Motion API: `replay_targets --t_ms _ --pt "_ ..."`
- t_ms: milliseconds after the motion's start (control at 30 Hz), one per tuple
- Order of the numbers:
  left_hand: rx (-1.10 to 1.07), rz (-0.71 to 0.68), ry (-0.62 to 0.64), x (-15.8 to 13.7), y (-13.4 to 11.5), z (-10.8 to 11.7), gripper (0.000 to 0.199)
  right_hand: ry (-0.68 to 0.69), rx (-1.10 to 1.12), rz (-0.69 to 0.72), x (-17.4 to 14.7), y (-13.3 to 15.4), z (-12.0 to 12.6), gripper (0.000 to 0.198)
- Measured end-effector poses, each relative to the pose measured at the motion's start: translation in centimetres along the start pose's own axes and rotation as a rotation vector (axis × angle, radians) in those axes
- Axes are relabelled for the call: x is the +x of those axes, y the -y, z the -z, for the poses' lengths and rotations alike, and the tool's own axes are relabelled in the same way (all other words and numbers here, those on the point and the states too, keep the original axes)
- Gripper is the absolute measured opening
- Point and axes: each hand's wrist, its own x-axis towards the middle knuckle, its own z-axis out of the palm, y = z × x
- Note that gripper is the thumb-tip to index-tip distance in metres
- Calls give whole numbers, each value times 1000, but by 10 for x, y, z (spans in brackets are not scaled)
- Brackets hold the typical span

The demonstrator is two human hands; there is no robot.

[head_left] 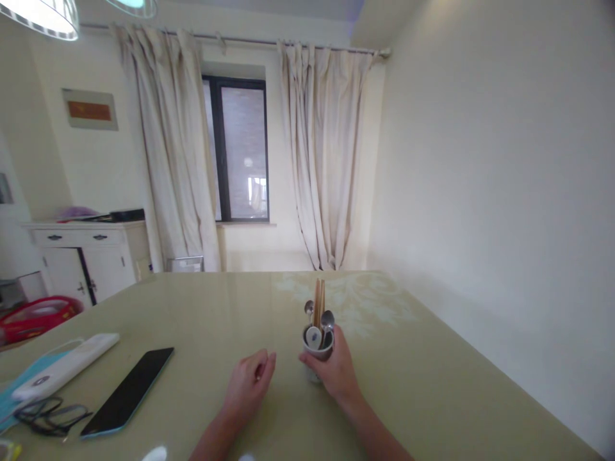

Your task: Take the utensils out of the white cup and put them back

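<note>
My right hand (337,368) is wrapped round a utensil cup (313,373) on the table, thumb at the near side and fingers round the right. Wooden chopsticks (319,302) stand up in the cup. Beside them are two metal spoons, one spoon (328,319) at the right and a smaller-looking spoon (309,307) at the left. A white spoon (314,337) with a dark mark leans at the front of the rim. Left of the cup and apart from it, my left hand (250,383) rests with its fingers curled in, and nothing shows in them.
The glossy greenish table (211,314) meets a wall (504,224) on the right. At the left lie a black-screened tablet or phone (129,392), folded glasses (50,416), a white elongated device (67,368) and a blue cloth-like item (45,369). A red basket (41,317) stands beyond the table's left edge.
</note>
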Motion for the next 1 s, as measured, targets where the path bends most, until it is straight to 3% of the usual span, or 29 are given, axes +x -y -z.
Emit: replay_targets --t_ms 200,300,433,600,867,1000 --pt "-351 159 -160 7 -25 9 60 317 165 91 -27 38 -19 74" --pt "-499 214 -166 23 -43 18 68 402 193 138 -32 46 -22 82" --pt "-672 235 70 52 -67 33 66 447 200 138 -32 44 -23 81" --pt "-665 193 361 77 -84 44 62 455 280 124 -30 35 -21 90" --pt "-594 132 494 83 -100 47 56 477 327 101 -30 34 -20 84" --pt "-553 67 500 83 -110 54 51 482 333 116 -29 34 -20 80"
